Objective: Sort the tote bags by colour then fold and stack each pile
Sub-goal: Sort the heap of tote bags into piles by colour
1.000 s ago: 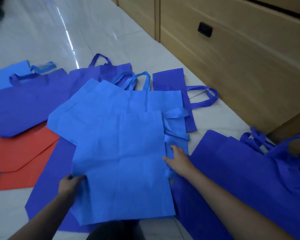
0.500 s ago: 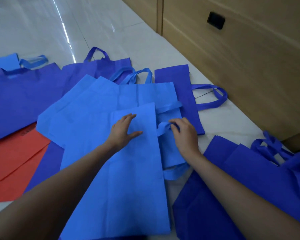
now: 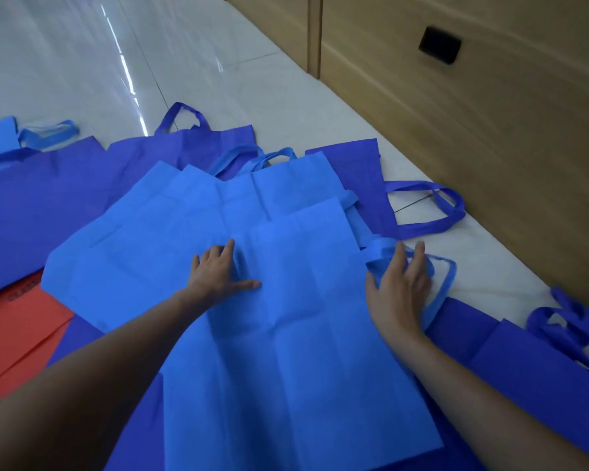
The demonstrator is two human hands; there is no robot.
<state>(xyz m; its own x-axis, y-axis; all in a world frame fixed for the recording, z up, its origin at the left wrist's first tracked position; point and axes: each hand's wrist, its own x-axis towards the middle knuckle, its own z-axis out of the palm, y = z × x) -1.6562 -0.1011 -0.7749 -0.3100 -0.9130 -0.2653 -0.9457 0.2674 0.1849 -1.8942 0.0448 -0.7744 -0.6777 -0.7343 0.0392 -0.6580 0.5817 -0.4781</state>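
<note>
Nearest me, the top light blue tote bag point(image 3: 303, 334) lies flat on the floor point(image 3: 252, 79), its lower edge close to my body, on a spread of other bags. To its right lie dark blue bags point(image 3: 524, 368) with tangled handles; to its left, a red bag point(image 3: 14, 334) shows under the blue ones.

Further up the bag, my left grip point(image 3: 218, 273) is released, palm down and fingers straight, pressing the cloth near its middle. My right grip point(image 3: 398, 287) is released too, fingers spread over the light blue handle loop point(image 3: 446, 277) at the bag's right edge, touching it without curling round it.

Beyond my hands, more light blue bags point(image 3: 150, 232) fan out beneath the top one. Behind them lie a wide dark blue bag point(image 3: 48, 198) on the left and a folded dark blue bag point(image 3: 364, 171) on the right, its handle point(image 3: 449, 212) looped toward the wooden cabinet point(image 3: 490, 130).
</note>
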